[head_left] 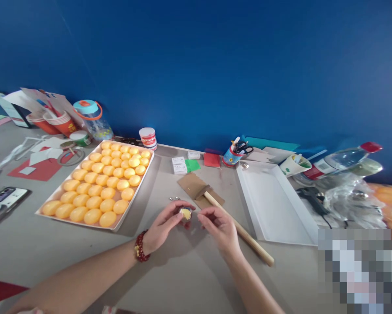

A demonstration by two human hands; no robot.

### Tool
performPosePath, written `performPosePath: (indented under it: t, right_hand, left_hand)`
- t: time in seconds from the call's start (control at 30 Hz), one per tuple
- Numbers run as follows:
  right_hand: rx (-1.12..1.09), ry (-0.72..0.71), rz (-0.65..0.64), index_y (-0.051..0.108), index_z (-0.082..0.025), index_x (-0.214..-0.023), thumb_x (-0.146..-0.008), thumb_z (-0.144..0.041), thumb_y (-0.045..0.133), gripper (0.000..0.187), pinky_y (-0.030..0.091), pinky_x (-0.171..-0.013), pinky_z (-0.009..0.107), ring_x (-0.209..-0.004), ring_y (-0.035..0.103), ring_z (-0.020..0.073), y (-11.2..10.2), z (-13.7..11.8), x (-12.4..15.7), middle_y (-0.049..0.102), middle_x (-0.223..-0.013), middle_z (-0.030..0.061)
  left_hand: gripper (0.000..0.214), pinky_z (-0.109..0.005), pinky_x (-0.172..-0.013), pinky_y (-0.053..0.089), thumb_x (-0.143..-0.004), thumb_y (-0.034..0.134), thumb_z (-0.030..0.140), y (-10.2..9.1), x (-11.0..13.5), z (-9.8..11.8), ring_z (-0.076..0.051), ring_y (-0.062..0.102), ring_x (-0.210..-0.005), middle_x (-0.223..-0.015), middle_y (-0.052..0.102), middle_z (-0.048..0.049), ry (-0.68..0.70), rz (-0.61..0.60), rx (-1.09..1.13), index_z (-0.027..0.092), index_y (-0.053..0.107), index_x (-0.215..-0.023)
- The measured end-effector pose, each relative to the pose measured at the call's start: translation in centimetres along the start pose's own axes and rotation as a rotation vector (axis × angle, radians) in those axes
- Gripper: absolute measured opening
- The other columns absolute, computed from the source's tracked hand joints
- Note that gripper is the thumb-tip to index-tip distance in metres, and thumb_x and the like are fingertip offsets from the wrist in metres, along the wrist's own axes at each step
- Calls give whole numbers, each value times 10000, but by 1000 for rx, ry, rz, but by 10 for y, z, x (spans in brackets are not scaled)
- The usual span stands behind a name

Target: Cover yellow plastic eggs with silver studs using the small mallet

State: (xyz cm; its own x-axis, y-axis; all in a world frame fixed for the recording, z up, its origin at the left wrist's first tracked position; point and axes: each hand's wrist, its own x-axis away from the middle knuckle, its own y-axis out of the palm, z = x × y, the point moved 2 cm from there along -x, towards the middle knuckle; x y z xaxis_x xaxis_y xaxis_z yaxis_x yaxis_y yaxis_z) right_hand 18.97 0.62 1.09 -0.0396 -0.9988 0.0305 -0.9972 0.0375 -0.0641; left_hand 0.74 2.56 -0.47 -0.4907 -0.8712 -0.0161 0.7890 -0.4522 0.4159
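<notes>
My left hand [165, 224], with a red bead bracelet at the wrist, grips a small round shiny metal piece [185, 213] that shows a yellow patch on its face. Just to its right, my right hand [218, 229] is closed in a pinch; whatever sits between the fingertips is too small to make out. A hammer [253, 242] with a wooden handle lies beside my right hand, its head on a piece of brown cardboard [191, 185]. A few tiny metal bits [175, 199] lie on the grey table behind my left hand.
At left stands a shallow box [117, 227] of orange balls in rows. A white tray [274, 205] lies at right, near a black glue gun [313, 199] and a plastic bottle [338, 161]. Small white boxes [179, 165] and a pen cup [231, 156] stand by the blue wall.
</notes>
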Motion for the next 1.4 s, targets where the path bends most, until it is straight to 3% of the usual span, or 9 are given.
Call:
performPosePath:
  t: [0.13,0.3,0.5,0.97,1.13,1.4]
  right_hand:
    - [-345,167,-115,679,-190,-752,-758,-409,792,246,434,-558,223,-589,539,114,9,3,4,640,-681,4]
    - [-464,264,-155,687,-180,-754,-764,-377,806,230,342,-509,192,-529,461,72,17,12,7,612,-640,-16]
    - [-460,268,-122,684,-183,-754,-760,-381,812,235,272,-476,184,-486,400,51,18,15,8,562,-582,-44]
    - [-319,127,-60,693,-207,-799,-801,-371,775,183,437,-543,201,-590,544,92,17,15,7,650,-720,-14]
    - [-334,120,-63,688,-209,-792,-807,-358,770,170,448,-541,201,-575,540,85,17,16,7,646,-724,-19]
    - [-334,165,-65,667,-205,-783,-797,-372,773,198,458,-556,218,-574,533,95,18,14,7,632,-727,-17]
  left_hand:
    - [291,-319,-824,537,-929,607,298,0,-2,0,-185,630,-932,-1268,597,-106,40,8,-25,212,615,-1207]
    - [373,-304,-836,544,-882,679,273,2,-1,-3,-176,646,-940,-1165,642,-72,-14,-19,-28,239,606,-1247]
    - [448,-314,-817,561,-882,673,292,1,0,-5,-164,641,-866,-1035,649,-63,-34,15,-120,207,572,-1310]
    - [463,-329,-822,563,-878,674,302,1,0,-2,-181,656,-871,-1059,648,-83,-39,16,-143,188,558,-1313]
    - [455,-327,-808,566,-879,673,294,1,0,-3,-182,672,-841,-969,662,-62,-33,2,-123,183,563,-1307]
    - [434,-328,-793,579,-869,678,303,1,0,0,-195,673,-866,-1040,664,-91,-43,37,-146,164,589,-1270]
